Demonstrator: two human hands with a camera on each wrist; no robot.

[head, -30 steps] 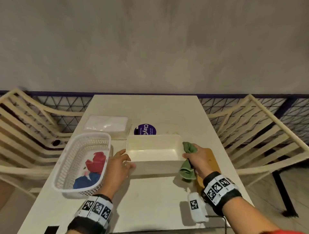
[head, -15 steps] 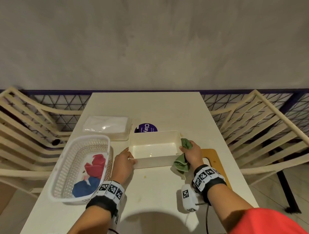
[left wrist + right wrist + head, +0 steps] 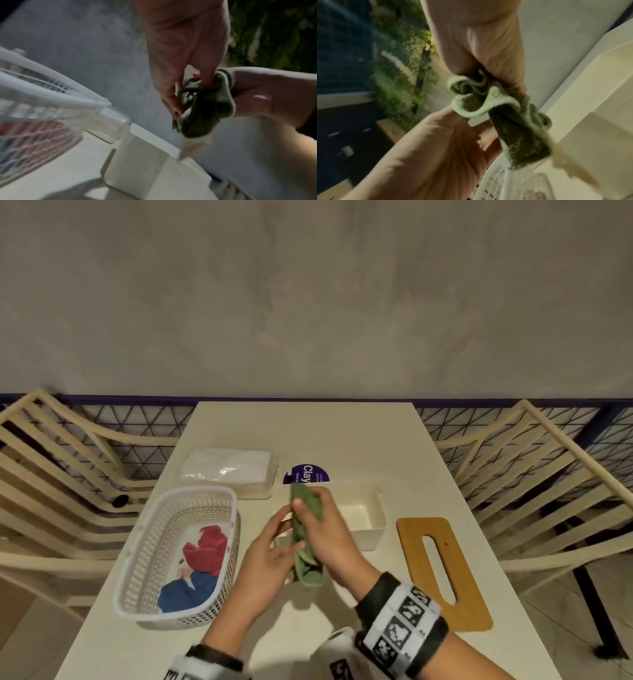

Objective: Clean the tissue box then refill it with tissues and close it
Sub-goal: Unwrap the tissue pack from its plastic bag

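the green cloth (image 3: 306, 537) is gripped in the right hand (image 3: 323, 534), bunched, with its long axis running away from the body. the left hand (image 3: 270, 556) pinches its lower part. the open tissue box (image 3: 363, 513) lies on the counter (image 3: 342, 436) just beyond both hands, nearer to the right one.

Table (image 3: 342, 436): basket (image 3: 144, 546), box (image 3: 371, 510), lid (image 3: 442, 573), tissues (image 3: 227, 469).

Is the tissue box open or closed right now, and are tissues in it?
Open and empty: box shows a bare floor, lid lies beside it, tissues behind.
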